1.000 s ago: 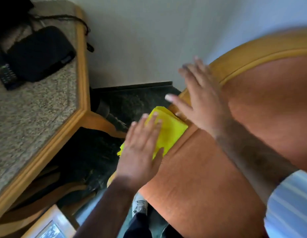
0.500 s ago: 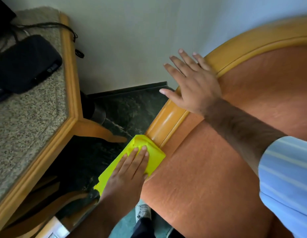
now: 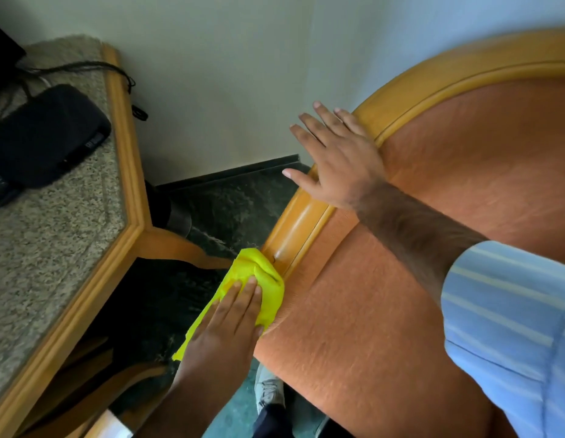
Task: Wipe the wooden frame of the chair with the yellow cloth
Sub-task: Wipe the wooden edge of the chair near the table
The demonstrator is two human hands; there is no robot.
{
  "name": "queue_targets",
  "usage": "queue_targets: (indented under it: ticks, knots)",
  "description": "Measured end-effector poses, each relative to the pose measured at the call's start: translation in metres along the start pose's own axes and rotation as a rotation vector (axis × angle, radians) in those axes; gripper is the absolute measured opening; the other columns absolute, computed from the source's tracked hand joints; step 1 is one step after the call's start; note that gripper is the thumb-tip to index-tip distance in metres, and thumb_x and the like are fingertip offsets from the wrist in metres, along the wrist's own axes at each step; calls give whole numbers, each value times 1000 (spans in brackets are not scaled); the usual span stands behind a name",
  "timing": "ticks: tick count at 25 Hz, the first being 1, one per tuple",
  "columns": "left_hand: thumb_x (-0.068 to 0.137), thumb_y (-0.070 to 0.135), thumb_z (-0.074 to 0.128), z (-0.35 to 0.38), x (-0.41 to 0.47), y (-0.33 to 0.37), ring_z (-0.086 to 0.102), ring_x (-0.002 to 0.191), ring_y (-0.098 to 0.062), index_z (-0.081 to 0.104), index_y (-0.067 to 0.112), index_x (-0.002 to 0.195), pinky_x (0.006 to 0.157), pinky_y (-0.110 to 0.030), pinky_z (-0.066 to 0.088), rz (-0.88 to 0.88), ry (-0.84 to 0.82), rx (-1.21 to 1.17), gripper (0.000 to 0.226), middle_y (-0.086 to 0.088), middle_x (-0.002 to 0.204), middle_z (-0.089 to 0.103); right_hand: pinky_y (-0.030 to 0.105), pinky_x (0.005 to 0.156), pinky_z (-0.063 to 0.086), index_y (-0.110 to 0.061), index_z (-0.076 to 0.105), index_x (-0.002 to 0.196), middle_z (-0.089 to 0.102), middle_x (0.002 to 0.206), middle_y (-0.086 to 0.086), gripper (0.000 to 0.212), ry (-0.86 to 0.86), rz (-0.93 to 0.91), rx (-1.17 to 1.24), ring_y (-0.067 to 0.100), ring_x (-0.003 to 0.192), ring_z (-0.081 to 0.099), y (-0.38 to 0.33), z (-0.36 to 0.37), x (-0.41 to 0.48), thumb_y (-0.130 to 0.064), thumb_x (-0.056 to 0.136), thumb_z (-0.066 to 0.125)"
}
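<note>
The chair has orange upholstery (image 3: 385, 311) and a curved, glossy wooden frame (image 3: 293, 235) that runs from the lower middle up to the top right. A yellow cloth (image 3: 262, 273) lies folded over the lower end of that frame. My left hand (image 3: 224, 324) presses flat on the cloth, fingers together, covering its lower half. Higher up the frame rests my right hand (image 3: 338, 156), fingers spread, palm on the wood and the edge of the upholstery. It holds nothing.
A granite-topped table with a wooden edge (image 3: 126, 172) stands at the left, close to the chair. On it lie a black pouch (image 3: 44, 137) and a cable (image 3: 85, 67). Dark green floor (image 3: 230, 200) and a white wall (image 3: 227, 74) lie between. My shoe (image 3: 268, 393) shows below.
My left hand has slid the cloth down the frame toward me, baring the glossy wood above it. My right hand has stayed resting on the frame higher up.
</note>
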State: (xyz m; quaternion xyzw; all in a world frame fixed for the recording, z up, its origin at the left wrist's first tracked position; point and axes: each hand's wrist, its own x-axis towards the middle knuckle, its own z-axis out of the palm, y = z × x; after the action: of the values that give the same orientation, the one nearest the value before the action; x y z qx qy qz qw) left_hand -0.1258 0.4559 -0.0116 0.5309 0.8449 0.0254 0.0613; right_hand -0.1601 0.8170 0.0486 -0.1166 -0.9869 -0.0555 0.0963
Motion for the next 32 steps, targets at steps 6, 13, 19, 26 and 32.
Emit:
queue_targets:
  ticks: [6, 13, 19, 26, 32]
  knots:
    - [110, 38, 37, 1, 95, 18, 26, 157, -32, 30, 3, 158, 126, -46, 32, -56, 33, -84, 60, -16, 169, 26, 50, 126, 25, -15, 48, 150, 51, 158, 10, 78, 40, 12, 14, 30, 154, 34, 0, 3, -1, -71, 97, 33]
    - [107, 36, 43, -2, 30, 0, 42, 150, -28, 45, 10, 153, 107, -47, 54, 75, 90, 23, 53, -9, 163, 41, 51, 126, 25, -15, 45, 151, 49, 159, 10, 78, 18, 13, 6, 30, 155, 32, -3, 1, -1, -70, 98, 31]
    - [103, 34, 53, -3, 70, 18, 35, 153, -25, 40, 18, 157, 114, -54, 46, 29, 134, 5, 58, 0, 168, 31, 50, 126, 25, -17, 48, 149, 51, 157, 9, 75, 50, 16, 16, 29, 154, 34, -3, 5, 1, -69, 97, 34]
    - [102, 35, 58, 3, 53, 15, 35, 153, -15, 48, 23, 152, 110, -48, 50, -40, 179, -210, 52, 9, 164, 40, 49, 124, 29, -15, 45, 151, 49, 159, 11, 76, 54, 9, -9, 30, 154, 35, -2, 6, 0, -69, 98, 33]
    - [103, 41, 51, -5, 16, -2, 33, 154, -17, 43, 24, 155, 108, -44, 53, 38, 50, -116, 56, 8, 167, 34, 51, 125, 27, -14, 44, 152, 48, 159, 12, 79, 22, 19, 10, 30, 155, 32, -3, 0, -1, -70, 97, 33]
